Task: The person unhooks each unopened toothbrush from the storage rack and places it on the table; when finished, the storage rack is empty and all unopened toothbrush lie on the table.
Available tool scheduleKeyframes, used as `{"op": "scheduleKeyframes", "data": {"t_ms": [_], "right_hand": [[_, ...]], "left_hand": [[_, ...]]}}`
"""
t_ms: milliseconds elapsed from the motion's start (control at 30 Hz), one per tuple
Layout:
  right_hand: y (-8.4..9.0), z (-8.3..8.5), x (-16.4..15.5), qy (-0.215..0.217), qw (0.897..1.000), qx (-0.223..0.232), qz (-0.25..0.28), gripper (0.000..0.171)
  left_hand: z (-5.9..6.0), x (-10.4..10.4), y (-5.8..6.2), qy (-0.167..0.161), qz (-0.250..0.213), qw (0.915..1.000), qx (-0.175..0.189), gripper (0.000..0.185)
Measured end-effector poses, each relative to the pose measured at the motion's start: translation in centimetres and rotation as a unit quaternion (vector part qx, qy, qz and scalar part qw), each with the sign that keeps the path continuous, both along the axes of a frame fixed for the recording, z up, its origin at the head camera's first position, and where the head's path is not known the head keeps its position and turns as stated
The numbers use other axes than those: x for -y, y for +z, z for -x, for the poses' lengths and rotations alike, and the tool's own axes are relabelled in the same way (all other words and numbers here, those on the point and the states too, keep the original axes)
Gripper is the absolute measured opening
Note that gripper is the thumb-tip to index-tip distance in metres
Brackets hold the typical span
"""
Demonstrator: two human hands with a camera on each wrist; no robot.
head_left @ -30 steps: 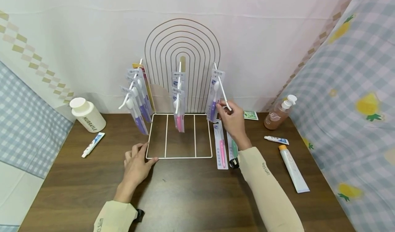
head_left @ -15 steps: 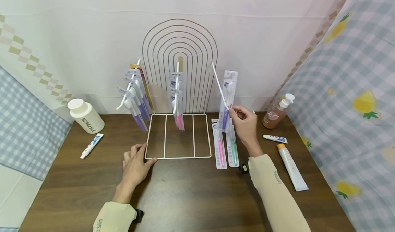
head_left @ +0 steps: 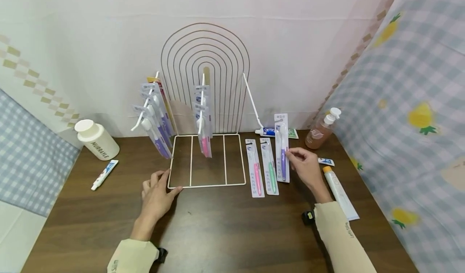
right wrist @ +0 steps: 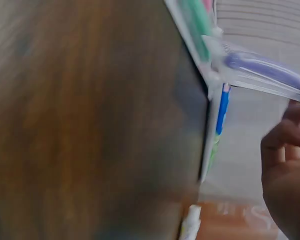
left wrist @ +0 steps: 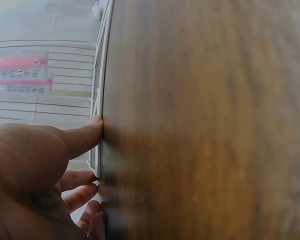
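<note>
1. Both forearms, in pale sleeves, reach forward over the dark wooden worktop (head_left: 225, 228), the left one nearer the front edge.
2. The left hand (head_left: 157, 194) lies flat on the worktop, fingers nearly straight and spread, thumb and fingertips pressed against the front left corner of the white wire rack (head_left: 205, 160).
3. The right hand (head_left: 308, 169) stretches further out; its fingers are curled and pinch the right edge of the purple toothbrush pack (head_left: 282, 148), which sits low over the worktop just right of the green toothbrush pack (head_left: 270, 166) and the pink toothbrush pack (head_left: 255, 168), both lying flat.
4. Right of that hand lies a long white tube (head_left: 339, 192).
5. Further back, packaged toothbrushes (head_left: 154, 119) hang from the rack's pegs, and a pump bottle (head_left: 321, 130) stands near the wall.
</note>
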State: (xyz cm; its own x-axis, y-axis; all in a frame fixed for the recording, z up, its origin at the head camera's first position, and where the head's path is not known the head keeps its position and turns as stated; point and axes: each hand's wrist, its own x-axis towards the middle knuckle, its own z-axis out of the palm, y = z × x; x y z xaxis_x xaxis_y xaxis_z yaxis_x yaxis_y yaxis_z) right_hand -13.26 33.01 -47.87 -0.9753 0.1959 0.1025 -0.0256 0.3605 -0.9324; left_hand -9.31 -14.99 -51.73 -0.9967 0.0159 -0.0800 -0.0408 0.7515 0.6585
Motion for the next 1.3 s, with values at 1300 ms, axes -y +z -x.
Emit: {"op": "scheduleKeyframes", "data": {"t_ms": [1300], "right_hand": [[-3.2,0.3,-3.5,0.049,0.963,0.196,-0.177,0.032]], "left_hand": [[0.0,0.3,-0.4,-0.006,0.006,1.0,0.0,0.079]]}}
